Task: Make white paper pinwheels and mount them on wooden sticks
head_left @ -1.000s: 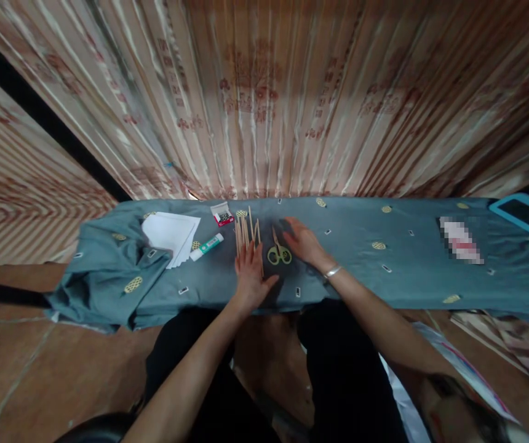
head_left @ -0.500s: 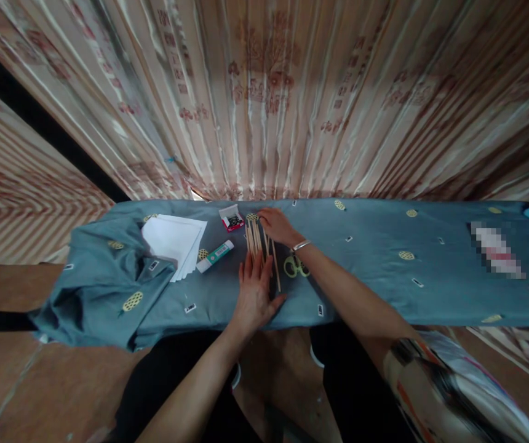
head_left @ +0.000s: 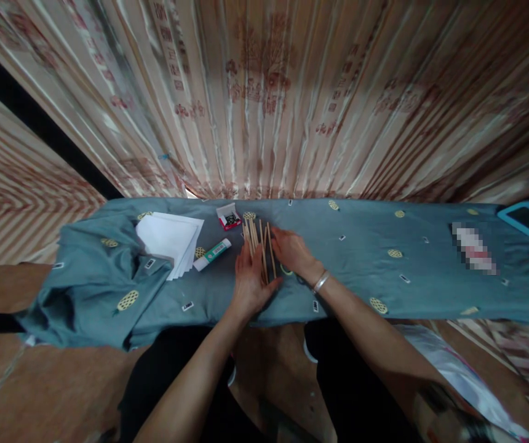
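Thin sticks (head_left: 254, 234) between both hands on cloth-covered counter (head_left: 361, 277)
Likely light, stiff, snappable, apt to roll; pinch mid-length; left hand (head_left: 251, 284) fingers loosely spread over near ends; right hand (head_left: 296, 253) fingers bent by outermost stick, grip can't tell; scissors (head_left: 285, 271) mostly hidden there, crowding; glue stick (head_left: 213, 254) left

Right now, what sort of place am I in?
Possibly a curtained-off indoor craft corner: a patterned curtain hangs behind a pineapple-print cloth, where a glue stick lies near thin wooden sticks.
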Tool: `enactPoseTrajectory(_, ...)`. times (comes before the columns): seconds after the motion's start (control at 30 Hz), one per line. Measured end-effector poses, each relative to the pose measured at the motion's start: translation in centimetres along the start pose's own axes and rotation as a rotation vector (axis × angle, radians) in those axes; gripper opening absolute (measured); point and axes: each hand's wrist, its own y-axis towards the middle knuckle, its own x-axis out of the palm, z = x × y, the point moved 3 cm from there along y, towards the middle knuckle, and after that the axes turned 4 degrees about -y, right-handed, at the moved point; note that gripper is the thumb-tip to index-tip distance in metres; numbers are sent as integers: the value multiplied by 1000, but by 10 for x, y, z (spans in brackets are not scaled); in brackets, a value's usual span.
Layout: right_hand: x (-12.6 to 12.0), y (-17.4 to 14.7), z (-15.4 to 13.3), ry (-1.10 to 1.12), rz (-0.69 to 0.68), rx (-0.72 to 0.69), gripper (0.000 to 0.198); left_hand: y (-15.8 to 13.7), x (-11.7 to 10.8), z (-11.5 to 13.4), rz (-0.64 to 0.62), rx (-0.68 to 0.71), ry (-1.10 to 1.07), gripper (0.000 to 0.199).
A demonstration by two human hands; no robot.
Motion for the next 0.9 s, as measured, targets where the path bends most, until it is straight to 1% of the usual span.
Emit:
enactPoseTrajectory(0.07, 4, -4, -6, 8, -12, -6, 29, 3, 2, -2, 32, 27, -53, 90)
enactPoseTrajectory(0.17, 8, -4, -12, 48, -18, -22, 28, 6, 4, -4, 69, 31, -105, 92)
enactPoseTrajectory(0.37, 10, -5, -16, 147, -22, -63, 33, 5, 9, -7, 42, 15, -114, 88)
enactPoseTrajectory(0.5, 10, -3, -13, 158, -2, -65, 32, 2, 10, -5, 50, 0, -78, 87)
enactPoseTrajectory(0.63, 9, 20, -5, 145, 46, -73, 37, -7, 7, 5, 13, 58, 33, 90)
enactPoseTrajectory(0.77, 15, 53, -6, 150, 38, -154, 43, -22, 4, 17, -82, 138, 163, 76)
enactPoseTrajectory(0.9, 25, 73, -12, 138, -7, -227, 42, -30, 5, 19, -162, 158, 211, 65)
